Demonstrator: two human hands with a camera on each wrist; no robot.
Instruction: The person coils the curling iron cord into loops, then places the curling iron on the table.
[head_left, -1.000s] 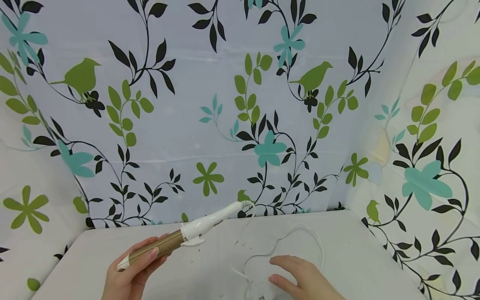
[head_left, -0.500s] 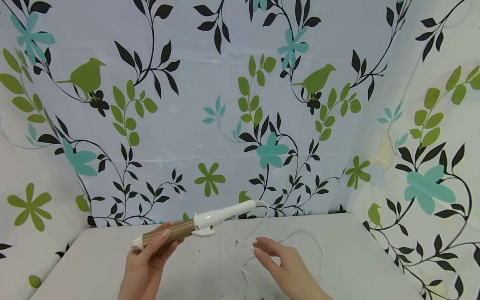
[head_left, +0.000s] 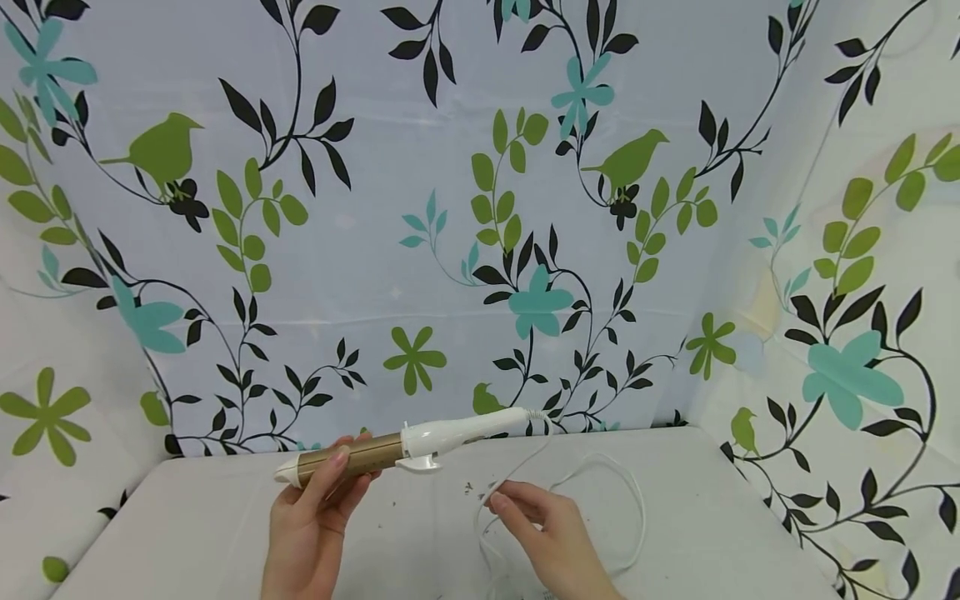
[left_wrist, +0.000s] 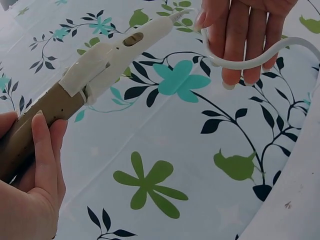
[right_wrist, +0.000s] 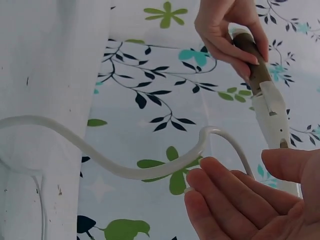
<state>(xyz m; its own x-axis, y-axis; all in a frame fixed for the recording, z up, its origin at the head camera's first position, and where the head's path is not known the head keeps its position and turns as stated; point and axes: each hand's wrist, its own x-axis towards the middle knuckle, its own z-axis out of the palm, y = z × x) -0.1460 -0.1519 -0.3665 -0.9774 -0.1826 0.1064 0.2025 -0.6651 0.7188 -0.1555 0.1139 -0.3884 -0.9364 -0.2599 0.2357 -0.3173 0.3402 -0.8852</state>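
My left hand [head_left: 315, 508] grips a curling iron [head_left: 450, 433] by its gold-brown barrel [left_wrist: 45, 110], fingers and thumb curled round it. The iron's white handle, with a clamp lever and a gold slide switch [left_wrist: 133, 39], points right and slightly up in the head view. A white cord [right_wrist: 120, 170] leaves the handle's end and bends down toward the table. My right hand [head_left: 551, 525] is at this cord, to the right of and below the handle. In the left wrist view the cord runs across its straight fingers [left_wrist: 237, 45]; the thumb stands apart from them in the right wrist view.
A white table [head_left: 420, 533] lies under both hands, with a few small dark marks on it. More cord loops [head_left: 641, 517] over the tabletop at the right. Walls of fabric [head_left: 360, 233] printed with leaves, birds and flowers stand at the back and on both sides.
My left hand has brought the curling iron to the right and turned it closer to level. My right hand has moved left, and its fingers have come up to the cord.
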